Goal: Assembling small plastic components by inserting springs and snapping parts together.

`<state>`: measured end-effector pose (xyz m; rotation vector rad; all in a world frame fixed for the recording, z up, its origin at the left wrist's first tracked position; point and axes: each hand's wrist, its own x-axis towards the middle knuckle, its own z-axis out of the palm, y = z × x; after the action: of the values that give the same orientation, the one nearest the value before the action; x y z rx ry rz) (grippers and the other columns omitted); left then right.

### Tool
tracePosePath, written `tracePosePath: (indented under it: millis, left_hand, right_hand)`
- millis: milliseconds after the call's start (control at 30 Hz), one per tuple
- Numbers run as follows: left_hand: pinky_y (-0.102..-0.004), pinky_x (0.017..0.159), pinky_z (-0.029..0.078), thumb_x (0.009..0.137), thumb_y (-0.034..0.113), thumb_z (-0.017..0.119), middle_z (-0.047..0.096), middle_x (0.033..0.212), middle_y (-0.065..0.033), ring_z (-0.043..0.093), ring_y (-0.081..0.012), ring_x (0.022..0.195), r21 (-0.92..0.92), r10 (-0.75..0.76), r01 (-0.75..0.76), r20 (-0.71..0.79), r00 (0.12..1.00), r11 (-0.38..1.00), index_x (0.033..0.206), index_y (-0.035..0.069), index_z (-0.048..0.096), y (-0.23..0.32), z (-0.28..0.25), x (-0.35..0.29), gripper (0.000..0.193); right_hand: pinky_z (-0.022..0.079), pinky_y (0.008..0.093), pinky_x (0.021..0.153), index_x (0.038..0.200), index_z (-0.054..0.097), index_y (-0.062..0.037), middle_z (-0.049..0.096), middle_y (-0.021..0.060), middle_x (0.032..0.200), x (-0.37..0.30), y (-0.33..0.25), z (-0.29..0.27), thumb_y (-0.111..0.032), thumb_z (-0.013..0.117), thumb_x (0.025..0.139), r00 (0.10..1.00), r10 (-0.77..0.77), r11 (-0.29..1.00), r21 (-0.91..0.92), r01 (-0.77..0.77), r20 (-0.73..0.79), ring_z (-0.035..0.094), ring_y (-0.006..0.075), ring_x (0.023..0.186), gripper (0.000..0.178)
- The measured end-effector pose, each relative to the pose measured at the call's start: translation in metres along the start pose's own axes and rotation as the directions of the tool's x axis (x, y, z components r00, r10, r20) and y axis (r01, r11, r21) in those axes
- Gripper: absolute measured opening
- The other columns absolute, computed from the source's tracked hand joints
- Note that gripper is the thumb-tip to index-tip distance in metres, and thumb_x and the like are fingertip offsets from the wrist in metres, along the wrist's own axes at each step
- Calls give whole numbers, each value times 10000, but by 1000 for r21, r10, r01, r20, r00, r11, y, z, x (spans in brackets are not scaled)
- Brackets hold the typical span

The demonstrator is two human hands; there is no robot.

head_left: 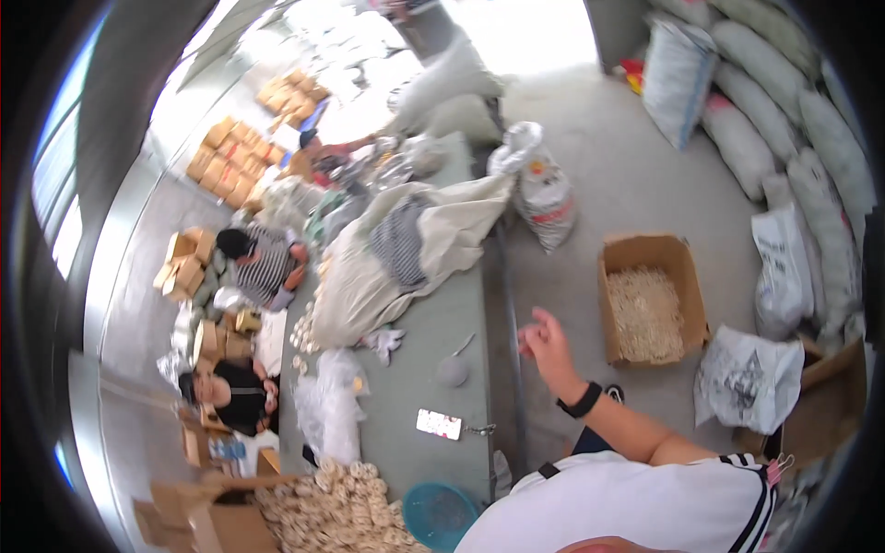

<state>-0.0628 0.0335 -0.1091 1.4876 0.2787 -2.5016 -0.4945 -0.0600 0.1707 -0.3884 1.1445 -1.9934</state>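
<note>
My right hand (546,346), with a black band on its wrist, is held up just off the right edge of the green-topped table (415,378). Its fingers are partly bent and apart, and I see nothing in them. Nearest to it on the table lies a grey round thing with a thin handle (453,370). A phone-like flat thing with a patterned white face (439,424) lies closer to me, beside a small bunch of what looks like keys (480,429). A pale glove (383,343) rests farther left. My left hand is out of view.
Right of my hand, an open cardboard box (608,276) holds small pale pieces. White sacks (749,378) line the right side. A teal basin (433,502) and a heap of pale round pieces (341,507) are near me. Beige cloth (369,276) covers mid-table; several people sit along the left.
</note>
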Motion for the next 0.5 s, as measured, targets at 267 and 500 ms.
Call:
tracePosePath:
  millis: [267,500]
  left_hand:
    - [-419,897,428,896,282,451,548,1136,-161,525,-291,1030,475,48,61,-213,976,878,1192,19,469,23,129,22,397]
    - [-409,869,446,902,306,459,579,1078,-150,552,-272,983,753,150,53,-198,969,656,1171,24,490,100,258,92,390]
  right_hand:
    - [455,373,744,1211,449,-44,530,145,1051,70,-165,6,-148,569,784,279,-757,277,-96,956,591,550,273,873,455]
    - [472,453,726,1141,486,-3,599,193,895,205,-67,-89,-279,514,847,658,492,320,-821,473,571,581,371,878,404]
